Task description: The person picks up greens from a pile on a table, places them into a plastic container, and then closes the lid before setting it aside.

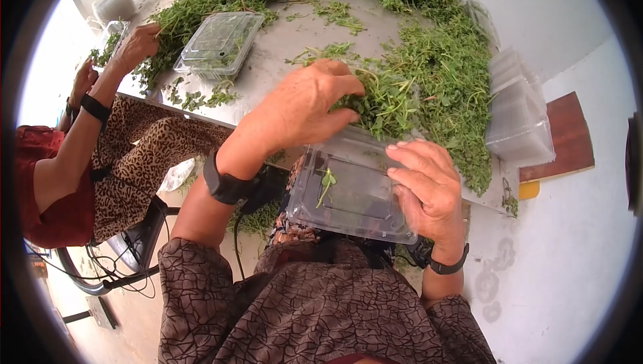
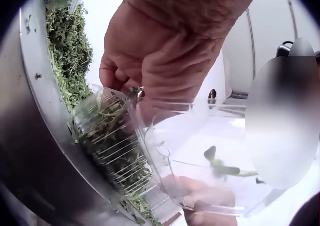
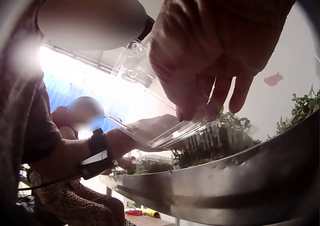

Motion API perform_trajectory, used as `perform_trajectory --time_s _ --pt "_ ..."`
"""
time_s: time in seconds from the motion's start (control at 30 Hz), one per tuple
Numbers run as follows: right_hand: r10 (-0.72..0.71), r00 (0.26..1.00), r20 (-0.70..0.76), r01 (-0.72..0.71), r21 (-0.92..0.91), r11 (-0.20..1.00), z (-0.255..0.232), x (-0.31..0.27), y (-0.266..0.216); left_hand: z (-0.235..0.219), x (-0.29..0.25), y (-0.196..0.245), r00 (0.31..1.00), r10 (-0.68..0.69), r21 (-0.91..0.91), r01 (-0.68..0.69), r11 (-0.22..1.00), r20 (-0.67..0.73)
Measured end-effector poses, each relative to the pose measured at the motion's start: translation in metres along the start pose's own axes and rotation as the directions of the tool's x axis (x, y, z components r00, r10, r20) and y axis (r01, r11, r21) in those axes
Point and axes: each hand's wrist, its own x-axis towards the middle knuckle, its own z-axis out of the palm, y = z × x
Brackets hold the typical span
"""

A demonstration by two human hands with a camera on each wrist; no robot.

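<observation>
A clear plastic clamshell container [image 1: 365, 213] lies open close in front of the person's torso, with one small leafy sprig [image 1: 326, 186] on its near half. The right hand [image 1: 432, 190] grips its right side, fingers over the top edge. At the container's far edge, the left hand [image 1: 298, 106] pinches leafy green stems [image 1: 388, 106] between thumb and curled fingers. Through the ribbed plastic wall [image 2: 117, 146], greens show in the left wrist view. The right wrist view has the right hand [image 3: 215, 55] over the container's rim, its fingers pointing down.
Heaped greens [image 1: 442, 62] curve around the back and right of the metal table [image 1: 295, 36]. A closed clamshell [image 1: 221, 42] stands left, stacked empty containers [image 1: 519, 109] at right. Another person [image 1: 57, 190] handles greens at far left. A brown board [image 1: 569, 136] sits beyond the stack.
</observation>
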Motion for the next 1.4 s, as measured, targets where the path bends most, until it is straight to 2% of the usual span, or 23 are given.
perform_trajectory --time_s 0.03,0.1,0.13,0.2,0.23,0.33,0.4,0.53,0.6,0.63,0.7,0.83,0.9,1.03,1.1,1.13,1.2,1.23,1.33,1.4 --pt "0.001 1.000 0.001 -0.001 -0.001 1.000 0.000 0.000 0.000 -0.001 0.001 -0.001 1.000 0.000 0.000 0.000 1.000 0.001" --pt "0.002 1.000 0.002 -0.002 -0.001 1.000 0.000 -0.001 0.001 -0.004 0.003 -0.004 0.988 -0.148 -0.131 0.153 0.980 0.044" --pt "0.008 1.000 -0.002 -0.008 -0.004 1.000 0.000 -0.003 0.003 -0.004 0.002 -0.006 0.988 -0.148 -0.130 0.153 0.980 0.045" --pt "0.012 1.000 -0.008 -0.012 -0.007 1.000 0.001 -0.004 0.003 -0.002 0.000 -0.010 0.995 -0.056 0.028 0.059 0.998 -0.086" --pt "0.022 1.000 -0.011 -0.022 -0.002 1.000 0.001 -0.004 0.002 0.000 0.000 -0.011 0.995 -0.056 0.029 0.059 0.998 -0.086" --pt "0.038 0.999 0.003 -0.038 0.015 0.999 -0.001 -0.004 0.002 0.000 0.000 -0.013 0.990 -0.031 -0.028 0.027 0.999 -0.137" --pt "0.041 0.999 0.022 -0.042 0.031 0.999 -0.004 -0.004 0.002 -0.003 -0.002 -0.014 0.959 -0.154 -0.170 0.115 0.979 -0.238" --pt "0.075 0.997 0.029 -0.077 0.089 0.993 -0.005 -0.004 0.004 -0.012 -0.021 -0.013 0.941 -0.240 -0.175 0.202 0.964 -0.237" --pt "0.068 0.997 0.036 -0.071 0.097 0.993 -0.005 -0.004 0.005 -0.015 -0.033 -0.011 0.942 -0.296 -0.273 0.247 0.930 -0.156" --pt "0.072 0.997 0.040 -0.076 0.097 0.992 -0.005 -0.003 0.005 -0.015 -0.036 -0.009 0.939 -0.304 -0.273 0.253 0.928 -0.160" --pt "0.074 0.996 0.046 -0.078 0.098 0.992 -0.005 -0.003 0.005 -0.013 -0.040 -0.008 0.965 -0.237 -0.344 0.185 0.921 -0.115" --pt "0.079 0.996 0.042 -0.083 0.119 0.989 -0.005 -0.003 0.006 -0.009 -0.037 -0.013 0.973 -0.208 -0.372 0.160 0.914 -0.094" --pt "0.080 0.996 0.041 -0.084 0.122 0.989 -0.005 -0.003 0.006 -0.007 -0.031 -0.015 0.981 -0.080 -0.100 0.062 0.993 -0.177" --pt "0.078 0.996 0.048 -0.084 0.138 0.987 -0.006 0.000 0.006 -0.002 -0.014 -0.005 0.980 -0.117 -0.155 0.092 0.984 -0.162" --pt "0.090 0.995 0.046 -0.096 0.142 0.985 -0.006 -0.001 0.007 0.005 -0.005 -0.007 0.971 -0.024 -0.054 0.011 0.998 -0.239" --pt "0.076 0.996 0.047 -0.082 0.143 0.986 -0.006 0.000 0.007 0.006 -0.003 -0.010 0.972 -0.016 -0.059 0.002 0.998 -0.234" --pt "0.064 0.997 0.039 -0.069 0.139 0.988 -0.006 -0.001 0.009 0.004 0.001 -0.016 0.999 0.043 0.024 -0.043 0.999 0.017" --pt "0.054 0.998 0.034 -0.058 0.146 0.988 -0.005 -0.001 0.011 0.004 0.001 -0.017 0.998 0.052 0.024 -0.052 0.998 0.021" --pt "0.052 0.998 0.018 -0.054 0.156 0.986 -0.005 -0.002 0.012 0.002 0.002 -0.010 0.998 0.061 0.060 -0.061 0.996 0.006" --pt "0.063 0.998 0.013 -0.064 0.165 0.984 -0.005 -0.003 0.013 -0.001 0.000 0.001 0.991 0.005 -0.063 -0.014 0.998 -0.135"
